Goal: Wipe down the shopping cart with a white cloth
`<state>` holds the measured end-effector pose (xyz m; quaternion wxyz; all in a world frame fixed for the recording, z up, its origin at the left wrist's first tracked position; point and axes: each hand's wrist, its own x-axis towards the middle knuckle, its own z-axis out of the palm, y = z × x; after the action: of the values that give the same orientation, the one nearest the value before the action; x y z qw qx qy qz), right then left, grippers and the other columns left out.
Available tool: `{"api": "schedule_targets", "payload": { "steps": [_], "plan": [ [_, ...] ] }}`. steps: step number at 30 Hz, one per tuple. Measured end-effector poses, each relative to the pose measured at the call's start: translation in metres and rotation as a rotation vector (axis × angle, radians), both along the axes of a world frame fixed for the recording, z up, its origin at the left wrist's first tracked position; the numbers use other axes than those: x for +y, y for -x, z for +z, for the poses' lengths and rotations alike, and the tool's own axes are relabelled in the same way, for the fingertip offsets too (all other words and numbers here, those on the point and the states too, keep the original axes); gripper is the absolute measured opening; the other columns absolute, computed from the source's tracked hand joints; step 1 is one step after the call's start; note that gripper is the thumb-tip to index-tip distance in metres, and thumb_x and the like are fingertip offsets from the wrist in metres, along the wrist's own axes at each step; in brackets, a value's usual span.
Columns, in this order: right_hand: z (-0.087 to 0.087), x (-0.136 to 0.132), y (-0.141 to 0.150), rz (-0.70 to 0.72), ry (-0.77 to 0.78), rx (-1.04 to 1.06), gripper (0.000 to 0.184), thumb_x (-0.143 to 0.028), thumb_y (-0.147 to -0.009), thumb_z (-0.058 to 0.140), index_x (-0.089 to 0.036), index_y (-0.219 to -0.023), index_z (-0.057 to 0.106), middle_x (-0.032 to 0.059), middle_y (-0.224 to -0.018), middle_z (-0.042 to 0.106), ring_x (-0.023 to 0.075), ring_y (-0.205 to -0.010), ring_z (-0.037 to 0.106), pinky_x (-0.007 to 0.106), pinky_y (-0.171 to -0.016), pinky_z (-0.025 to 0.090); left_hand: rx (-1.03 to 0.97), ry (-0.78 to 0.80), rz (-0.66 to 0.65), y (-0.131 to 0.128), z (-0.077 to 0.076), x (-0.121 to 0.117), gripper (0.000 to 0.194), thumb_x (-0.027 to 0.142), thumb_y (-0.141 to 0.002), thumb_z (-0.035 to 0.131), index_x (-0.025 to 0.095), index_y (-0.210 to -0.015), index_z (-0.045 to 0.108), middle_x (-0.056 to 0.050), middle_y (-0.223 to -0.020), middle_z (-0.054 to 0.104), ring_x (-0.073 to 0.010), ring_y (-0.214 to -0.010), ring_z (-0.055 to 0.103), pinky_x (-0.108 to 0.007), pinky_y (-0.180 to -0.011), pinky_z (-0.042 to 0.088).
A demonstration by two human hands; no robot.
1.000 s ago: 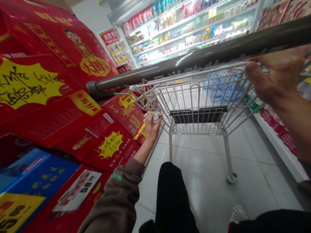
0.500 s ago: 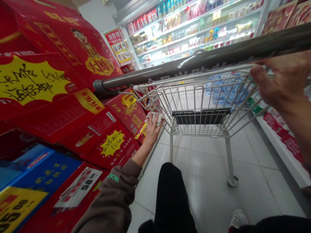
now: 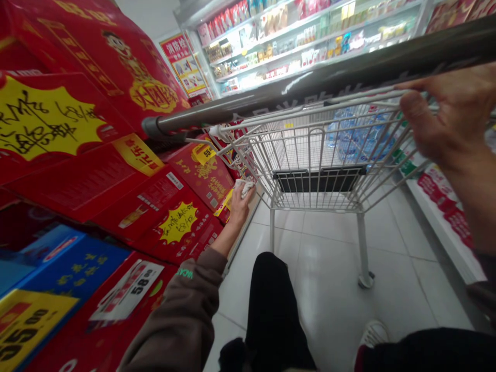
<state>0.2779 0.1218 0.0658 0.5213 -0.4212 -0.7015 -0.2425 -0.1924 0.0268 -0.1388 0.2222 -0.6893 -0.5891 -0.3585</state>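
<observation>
My left hand [image 3: 239,206] is closed round a crumpled white cloth [image 3: 245,186] and presses it against the left side of a white wire shopping cart [image 3: 310,165], low on the basket. My right hand [image 3: 451,121] grips the cart's dark grey push bar [image 3: 310,85] at the right, fingers curled over it, thumb pointing left. The cart basket holds nothing that I can see. My brown sleeve [image 3: 182,315] and black trousers [image 3: 271,310] fill the bottom of the view.
Stacked red gift boxes [image 3: 116,170] with yellow price tags stand close on the left, blue boxes [image 3: 65,263] below them. Lit refrigerated shelves [image 3: 310,36] run across the back. A low shelf edge [image 3: 442,227] lines the right. White tiled floor [image 3: 329,268] lies under the cart.
My left hand with the cloth has shifted slightly along the cart's left side, ending a little lower. The right hand stays on the push bar. The view tilted a bit.
</observation>
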Motion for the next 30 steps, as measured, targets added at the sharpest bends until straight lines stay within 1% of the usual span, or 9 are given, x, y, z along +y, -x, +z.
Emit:
{"api": "schedule_targets", "payload": {
  "steps": [3,6,9,11,14,17,22,27,30],
  "plan": [
    [0.000,0.001,0.000,0.016,0.027,-0.008,0.104,-0.088,-0.084,0.001,-0.022,-0.112,0.075,0.0132,-0.110,0.076,0.0300,-0.119,0.065,0.048,-0.113,0.032,-0.099,-0.066,0.015,-0.005,-0.008,-0.006,0.046,0.011,-0.092,0.048,0.026,-0.129,0.071,-0.008,-0.147,0.055,-0.0271,-0.143,0.046,-0.047,-0.121,0.039],
    [0.000,0.001,0.001,0.050,-0.018,0.012,0.102,-0.089,-0.084,0.003,-0.021,-0.109,0.075,0.0130,-0.106,0.075,0.0306,-0.117,0.065,0.051,-0.110,0.033,-0.204,-0.180,0.066,-0.014,-0.003,-0.003,0.055,0.007,-0.087,0.049,0.025,-0.135,0.066,-0.007,-0.156,0.044,-0.0267,-0.150,0.036,-0.046,-0.126,0.031],
    [0.000,0.000,0.000,0.074,-0.070,0.027,0.098,-0.087,-0.088,0.007,-0.020,-0.106,0.076,0.0119,-0.105,0.075,0.0312,-0.118,0.065,0.053,-0.109,0.035,-0.241,-0.147,0.052,-0.022,-0.001,0.009,0.062,0.003,-0.082,0.050,0.026,-0.138,0.064,-0.006,-0.158,0.042,-0.0265,-0.152,0.033,-0.045,-0.127,0.029],
    [0.001,-0.001,-0.001,0.080,-0.062,0.015,0.094,-0.085,-0.090,0.011,-0.019,-0.107,0.077,0.0114,-0.105,0.075,0.0315,-0.119,0.065,0.052,-0.110,0.036,-0.244,-0.051,0.042,-0.025,-0.012,0.015,0.063,0.000,-0.080,0.049,0.025,-0.135,0.065,-0.008,-0.155,0.046,-0.0285,-0.150,0.036,-0.048,-0.126,0.031],
    [0.001,0.000,-0.001,0.058,-0.045,0.011,0.097,-0.086,-0.089,0.010,-0.018,-0.107,0.078,0.0126,-0.105,0.076,0.0324,-0.118,0.067,0.052,-0.110,0.038,-0.231,0.116,0.007,-0.028,-0.041,0.012,0.066,-0.005,-0.075,0.047,0.024,-0.130,0.069,-0.012,-0.147,0.052,-0.0305,-0.145,0.043,-0.051,-0.123,0.034],
    [0.001,-0.001,0.000,0.041,-0.039,0.012,0.101,-0.089,-0.086,0.007,-0.019,-0.107,0.078,0.0139,-0.106,0.076,0.0337,-0.118,0.067,0.054,-0.110,0.039,-0.216,0.107,0.019,-0.030,-0.062,0.006,0.075,-0.008,-0.069,0.046,0.025,-0.134,0.066,-0.012,-0.149,0.048,-0.0296,-0.147,0.040,-0.051,-0.124,0.034],
    [0.002,-0.007,0.002,0.100,-0.051,0.026,0.088,-0.082,-0.093,0.014,-0.022,-0.114,0.075,0.0092,-0.109,0.076,0.0312,-0.121,0.066,0.055,-0.113,0.037,-0.261,-0.048,0.053,-0.035,-0.057,0.016,0.080,-0.008,-0.068,0.047,0.025,-0.140,0.061,-0.009,-0.156,0.038,-0.0301,-0.152,0.031,-0.051,-0.128,0.025],
    [0.001,-0.006,0.001,0.083,-0.058,0.023,0.086,-0.082,-0.093,0.014,-0.025,-0.114,0.075,0.0083,-0.108,0.076,0.0312,-0.122,0.066,0.054,-0.112,0.037,-0.224,0.095,0.017,-0.035,-0.063,0.015,0.075,-0.008,-0.068,0.046,0.025,-0.132,0.066,-0.010,-0.144,0.048,-0.0296,-0.142,0.043,-0.050,-0.120,0.040],
    [0.001,-0.005,-0.001,0.073,-0.031,0.005,0.086,-0.082,-0.092,0.012,-0.028,-0.117,0.074,0.0084,-0.111,0.076,0.0311,-0.123,0.064,0.053,-0.111,0.036,-0.224,0.065,0.025,-0.034,-0.071,0.008,0.076,-0.007,-0.068,0.047,0.025,-0.134,0.065,-0.011,-0.145,0.048,-0.0295,-0.143,0.042,-0.051,-0.122,0.037]
  ]
}}
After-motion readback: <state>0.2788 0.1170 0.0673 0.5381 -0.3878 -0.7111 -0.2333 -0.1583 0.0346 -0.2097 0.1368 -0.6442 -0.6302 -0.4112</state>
